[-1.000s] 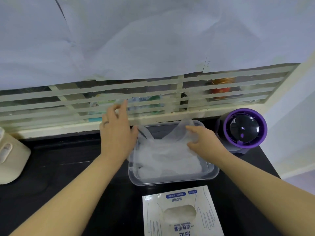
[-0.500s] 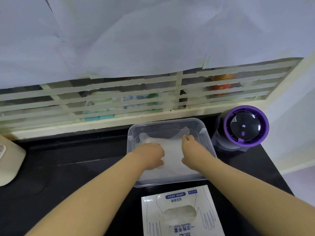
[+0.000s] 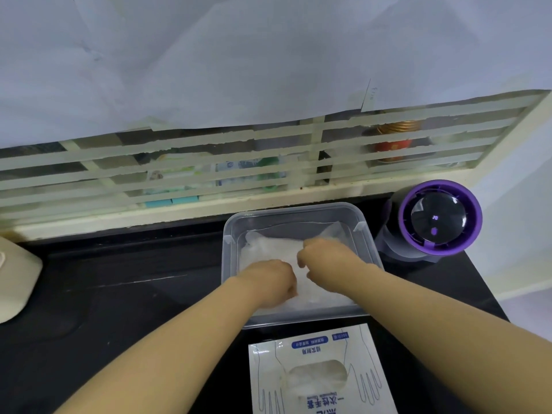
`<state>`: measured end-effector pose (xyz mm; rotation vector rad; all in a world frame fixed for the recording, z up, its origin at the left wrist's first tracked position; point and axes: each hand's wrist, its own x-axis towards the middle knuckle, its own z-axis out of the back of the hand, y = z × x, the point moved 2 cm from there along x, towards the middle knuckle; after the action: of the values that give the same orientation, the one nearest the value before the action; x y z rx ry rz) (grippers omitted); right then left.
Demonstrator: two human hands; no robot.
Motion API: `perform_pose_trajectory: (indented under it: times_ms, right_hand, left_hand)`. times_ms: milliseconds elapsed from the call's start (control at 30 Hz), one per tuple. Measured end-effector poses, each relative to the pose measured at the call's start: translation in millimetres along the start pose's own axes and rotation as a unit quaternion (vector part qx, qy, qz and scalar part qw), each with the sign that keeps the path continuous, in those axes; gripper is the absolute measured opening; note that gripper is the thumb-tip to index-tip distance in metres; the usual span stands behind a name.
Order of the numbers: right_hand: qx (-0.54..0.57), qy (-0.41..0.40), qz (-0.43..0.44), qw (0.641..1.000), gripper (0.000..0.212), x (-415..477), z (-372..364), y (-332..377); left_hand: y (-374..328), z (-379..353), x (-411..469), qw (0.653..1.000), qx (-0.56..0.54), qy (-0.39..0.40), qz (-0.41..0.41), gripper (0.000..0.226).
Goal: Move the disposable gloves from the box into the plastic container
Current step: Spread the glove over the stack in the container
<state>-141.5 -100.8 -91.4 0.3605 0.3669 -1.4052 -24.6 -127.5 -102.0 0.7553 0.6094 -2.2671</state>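
Now I've left hand (image 3: 272, 280) and right hand (image 3: 326, 264) in the container (image 3: 298, 209), fingers clenched on gloves (image 3: 264, 247). Box (image 3: 316, 354) at counter's (image 3: 134, 294) front edge.

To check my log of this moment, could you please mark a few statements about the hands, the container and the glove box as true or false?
1. The left hand and right hand are both inside the plastic container, on the gloves. True.
2. The glove box sits behind the container, against the wall. False: it lies in front of the container, nearer the person.
3. A purple-rimmed device stands to the right of the container. True.
4. The container is empty. False: it holds a layer of translucent gloves.
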Motion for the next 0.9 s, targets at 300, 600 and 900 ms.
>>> perform_pose_trajectory:
  times_ms: [300, 600, 900]
  right_hand:
    - [0.117, 0.07, -0.03, 0.99, 0.093, -0.4, -26.2, -10.9]
    - [0.084, 0.124, -0.032, 0.988, 0.1, 5.2, -26.0, -7.2]
    - [0.117, 0.168, -0.056, 0.977, 0.102, 1.4, -21.1, -9.7]
  left_hand:
    - [4.5, -6.3, -13.4, 0.997, -0.081, 0.015, -0.012, 0.031]
    - [-2.2, 7.5, 0.2, 0.993, -0.011, -0.116, 0.005, 0.069]
    - [5.4, 0.1, -4.0, 0.987, 0.089, 0.07, 0.112, 0.088]
